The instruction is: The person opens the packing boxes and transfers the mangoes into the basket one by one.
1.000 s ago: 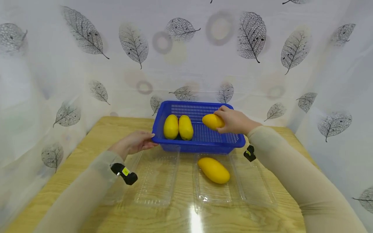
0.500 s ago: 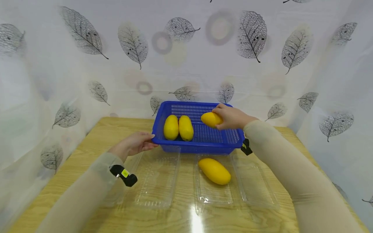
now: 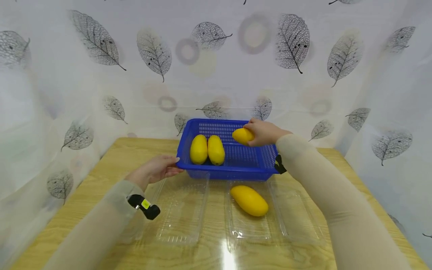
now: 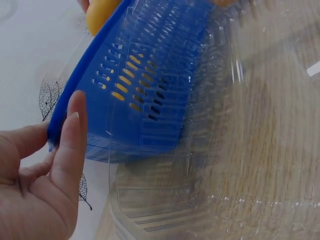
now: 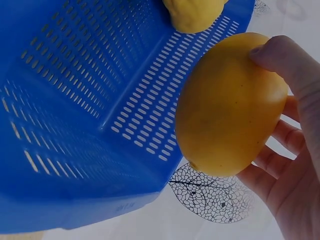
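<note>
Here, a yellow fruit (image 5: 225, 110) sits between right fingers (image 5: 290, 136) and thumb (image 5: 288, 59).

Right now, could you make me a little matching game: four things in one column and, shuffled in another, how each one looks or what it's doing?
1. Left hand
2. Right hand
3. Basket
4. Table

A. Wood-grained, beneath clear trays
B. Curled round a fruit
C. Pinches the basket's rim
D. Blue, with slotted sides

Pairs: 1-C, 2-B, 3-D, 4-A
</note>
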A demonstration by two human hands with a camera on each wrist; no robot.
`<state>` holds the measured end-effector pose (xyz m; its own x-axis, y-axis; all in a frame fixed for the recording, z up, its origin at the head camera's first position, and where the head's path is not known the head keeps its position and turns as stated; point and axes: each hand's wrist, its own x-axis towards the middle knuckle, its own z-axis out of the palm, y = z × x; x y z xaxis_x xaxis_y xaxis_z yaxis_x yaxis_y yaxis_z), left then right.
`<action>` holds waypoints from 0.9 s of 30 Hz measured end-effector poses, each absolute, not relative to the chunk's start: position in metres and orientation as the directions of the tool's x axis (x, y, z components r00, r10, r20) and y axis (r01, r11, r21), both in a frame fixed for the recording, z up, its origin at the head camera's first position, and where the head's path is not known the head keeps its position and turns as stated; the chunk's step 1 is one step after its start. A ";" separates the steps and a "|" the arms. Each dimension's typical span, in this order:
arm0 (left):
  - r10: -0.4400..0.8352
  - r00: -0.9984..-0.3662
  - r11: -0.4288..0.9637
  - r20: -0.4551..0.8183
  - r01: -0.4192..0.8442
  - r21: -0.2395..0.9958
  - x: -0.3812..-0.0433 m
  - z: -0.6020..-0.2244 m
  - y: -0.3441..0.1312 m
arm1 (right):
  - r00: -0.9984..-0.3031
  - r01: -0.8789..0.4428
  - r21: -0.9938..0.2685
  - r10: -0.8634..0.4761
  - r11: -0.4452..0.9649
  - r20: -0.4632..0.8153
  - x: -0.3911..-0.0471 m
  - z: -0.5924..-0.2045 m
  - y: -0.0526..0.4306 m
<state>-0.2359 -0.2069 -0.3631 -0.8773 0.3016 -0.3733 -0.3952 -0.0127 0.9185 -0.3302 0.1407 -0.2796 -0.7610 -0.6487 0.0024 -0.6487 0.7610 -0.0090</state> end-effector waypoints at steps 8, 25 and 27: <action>0.292 -0.885 -0.016 -0.362 -0.383 0.924 -0.235 -0.363 -0.204 | -0.763 -0.646 -0.017 -0.646 0.763 -0.017 -0.339 -0.280 0.139; 0.298 -0.888 -0.039 -0.351 -0.379 0.925 -0.229 -0.361 -0.203 | -0.782 -0.621 0.013 -0.619 0.784 -0.071 -0.366 -0.298 0.134; 0.297 -0.887 -0.044 -0.352 -0.382 0.923 -0.230 -0.362 -0.202 | -0.781 -0.622 0.015 -0.619 0.783 -0.080 -0.369 -0.301 0.134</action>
